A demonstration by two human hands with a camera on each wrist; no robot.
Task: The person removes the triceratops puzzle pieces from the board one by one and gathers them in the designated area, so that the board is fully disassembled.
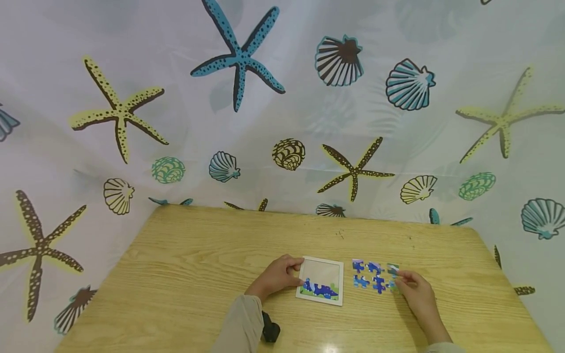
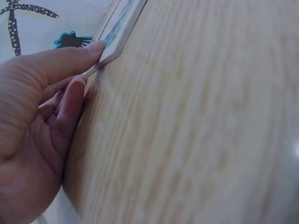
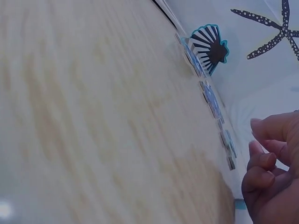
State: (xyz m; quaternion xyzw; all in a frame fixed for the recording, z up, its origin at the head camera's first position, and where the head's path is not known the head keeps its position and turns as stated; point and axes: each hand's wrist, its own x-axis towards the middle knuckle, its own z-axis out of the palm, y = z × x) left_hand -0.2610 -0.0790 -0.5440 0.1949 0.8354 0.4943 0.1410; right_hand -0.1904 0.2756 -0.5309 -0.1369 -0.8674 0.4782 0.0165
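A white square puzzle frame (image 1: pixel 321 280) lies on the wooden table (image 1: pixel 185 274), with blue and green pieces filling its near row. My left hand (image 1: pixel 277 277) holds the frame's left edge. The left wrist view shows the thumb (image 2: pixel 65 58) on top of the frame's corner (image 2: pixel 113 44) and a finger (image 2: pixel 70 109) against its side. Several loose blue and green puzzle pieces (image 1: pixel 372 275) lie to the right of the frame. My right hand (image 1: pixel 415 289) rests beside the rightmost pieces. Its fingers (image 3: pixel 261 161) are loosely curled, just short of the piece row (image 3: pixel 211 100), and hold nothing I can see.
A curtain printed with starfish and shells (image 1: pixel 282 98) hangs close behind and beside the table. A small black device (image 1: pixel 270 331) sits by my left sleeve. Bare wood stretches to the left of the frame and along the far side.
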